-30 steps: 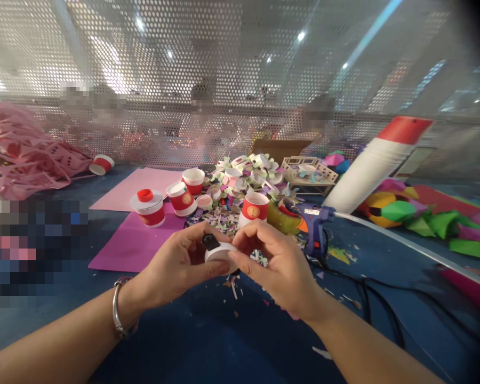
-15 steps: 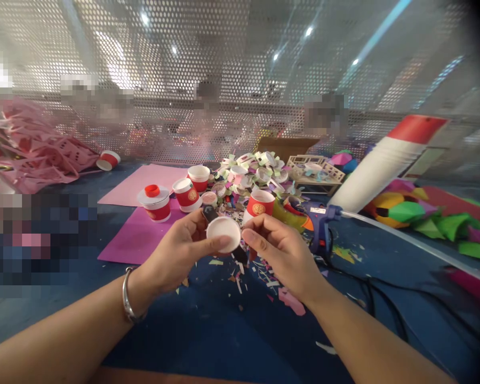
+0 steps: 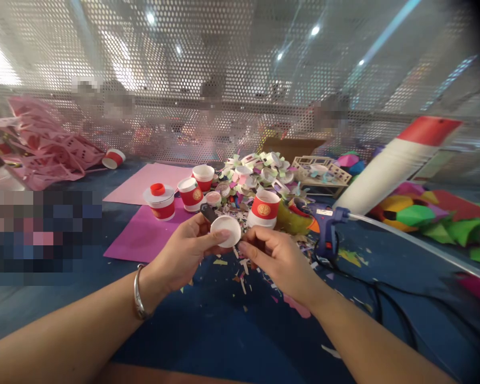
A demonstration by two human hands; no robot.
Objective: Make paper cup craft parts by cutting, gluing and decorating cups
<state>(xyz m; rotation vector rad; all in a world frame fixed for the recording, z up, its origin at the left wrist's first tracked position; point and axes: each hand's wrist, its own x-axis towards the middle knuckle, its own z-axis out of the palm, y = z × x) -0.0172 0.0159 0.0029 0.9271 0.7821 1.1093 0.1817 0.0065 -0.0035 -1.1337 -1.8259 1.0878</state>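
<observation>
Since 1 second ago, both hands have lifted the small white cup a little and turned it, so its round white end now faces the camera where it had been shown from the side. The left hand pinches the white cup between thumb and fingertips, and a dark strip sticks out from behind the cup at its upper left; whether that strip is glued on or only held against it cannot be told. The right hand is closed loosely, its thumb and forefinger touching the cup's lower right edge, where a dark bit shows between the fingers. The cup sits in the air above the blue table, just in front of a red cup that stands upside down among paper scraps.

Further back, 3 more red cups stand on a pink sheet, one of them with a white lid and red cap. A heap of cut paper rings lies behind them. A blue glue gun rests to the right with its black cord trailing across the table, next to a large tilted white tube with a red end.

Judging by the finished pieces on the sheet and the loose cuttings, this cup looks partly worked: trimmed and being fitted, with no sign yet that it has been fixed to anything.
</observation>
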